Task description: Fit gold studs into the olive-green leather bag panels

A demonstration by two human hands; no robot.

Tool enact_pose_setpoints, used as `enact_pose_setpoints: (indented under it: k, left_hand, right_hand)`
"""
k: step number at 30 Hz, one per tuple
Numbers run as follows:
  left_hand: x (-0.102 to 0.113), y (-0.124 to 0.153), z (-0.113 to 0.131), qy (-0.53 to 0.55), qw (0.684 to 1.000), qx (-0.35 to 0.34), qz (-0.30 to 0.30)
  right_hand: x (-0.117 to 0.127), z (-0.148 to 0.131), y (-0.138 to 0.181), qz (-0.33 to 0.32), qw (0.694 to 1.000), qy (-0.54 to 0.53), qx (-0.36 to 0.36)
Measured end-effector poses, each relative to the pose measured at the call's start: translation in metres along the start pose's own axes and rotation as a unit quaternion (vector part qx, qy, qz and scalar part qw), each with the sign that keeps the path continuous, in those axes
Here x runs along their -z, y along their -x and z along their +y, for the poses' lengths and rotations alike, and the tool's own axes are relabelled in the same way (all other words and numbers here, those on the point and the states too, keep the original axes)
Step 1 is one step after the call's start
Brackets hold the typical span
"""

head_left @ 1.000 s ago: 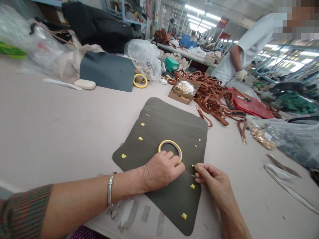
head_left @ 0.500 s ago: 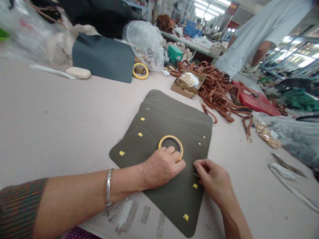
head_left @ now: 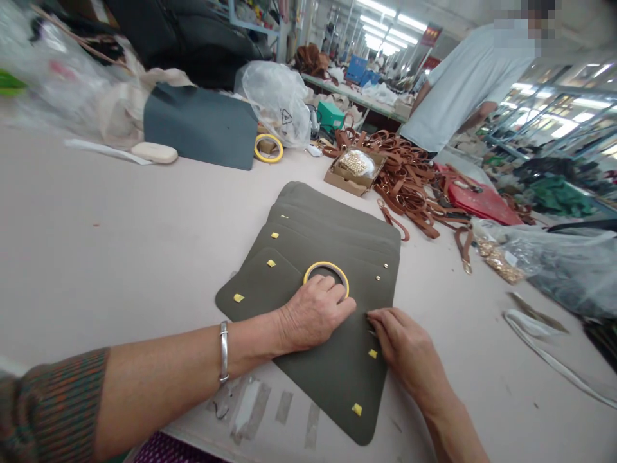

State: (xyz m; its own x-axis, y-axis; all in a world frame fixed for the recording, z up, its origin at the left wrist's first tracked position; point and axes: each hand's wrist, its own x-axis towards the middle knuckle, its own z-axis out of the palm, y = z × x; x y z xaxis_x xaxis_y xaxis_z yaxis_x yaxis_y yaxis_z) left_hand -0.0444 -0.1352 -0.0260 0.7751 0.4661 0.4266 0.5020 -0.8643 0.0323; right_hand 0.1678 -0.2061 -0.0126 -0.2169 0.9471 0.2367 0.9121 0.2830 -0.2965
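Observation:
Dark olive flat panels (head_left: 332, 379) lie overlapped in a fanned stack before me. Small yellow tape pieces (head_left: 357, 409) sit on several of them, and two small gold-coloured metal bits (head_left: 378, 278) show near the right edge. My left hand (head_left: 313, 315) is closed on a roll of yellow tape (head_left: 346, 284), resting on the panels. At their right edge, my right hand (head_left: 405, 341) pinches with thumb and fingertips. A thin pointed tip shows below those fingers; what they hold is too small to make out.
Brown straps (head_left: 405, 173) are heaped at the back right beside a small cardboard box (head_left: 347, 183). A second yellow tape roll (head_left: 268, 148) lies near a blue-grey sheet (head_left: 202, 128). White strips (head_left: 530, 331) lie at right. Another person (head_left: 453, 83) stands beyond the table.
The view has shifted slightly. Both hands keep nearly the same place over the panels, the left still on the tape roll. The other person's body has shifted and more of it shows.

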Motion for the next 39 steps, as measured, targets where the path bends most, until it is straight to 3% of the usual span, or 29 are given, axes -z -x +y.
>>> enact_pose_setpoints:
  k: [7, 10, 14, 15, 16, 19, 21, 25, 29, 39]
  left_hand:
    - [0.005, -0.003, -0.003, 0.029, 1.000, -0.006, 0.010]
    - [0.009, -0.005, -0.006, 0.039, 0.999, -0.016, 0.025]
    - [0.016, -0.005, -0.009, 0.067, 0.996, -0.033, 0.039]
    - [0.017, -0.005, -0.009, 0.085, 0.995, -0.032, 0.040]
    - [0.019, -0.004, -0.008, 0.107, 0.993, -0.029, 0.039]
    - [0.022, -0.002, -0.004, 0.177, 0.983, -0.019, 0.049]
    - [0.022, -0.002, -0.001, 0.200, 0.978, -0.024, 0.062]
    - [0.024, -0.003, 0.006, 0.203, 0.975, -0.039, 0.079]
    - [0.026, -0.003, 0.011, 0.203, 0.975, -0.039, 0.078]
    - [0.028, -0.016, 0.017, 0.146, 0.989, 0.025, -0.005]
  right_hand:
    - [-0.005, -0.001, -0.015, -0.032, 0.977, -0.049, -0.206]
    - [0.004, -0.005, -0.013, -0.064, 0.970, -0.082, -0.221]
    - [0.017, -0.010, -0.003, -0.175, 0.953, -0.146, -0.201]
    - [0.019, -0.010, 0.000, -0.174, 0.952, -0.158, -0.194]
    - [0.019, -0.011, 0.003, -0.143, 0.957, -0.169, -0.188]
    - [0.017, -0.016, 0.008, 0.029, 0.964, -0.203, -0.170]
    - [0.014, -0.023, 0.008, 0.095, 0.961, -0.225, -0.129]
    - [0.010, -0.037, 0.003, 0.115, 0.970, -0.213, -0.015]
    - [0.006, -0.041, 0.000, 0.144, 0.973, -0.174, 0.041]
    - [0.000, -0.044, 0.003, 0.217, 0.974, -0.062, 0.002]
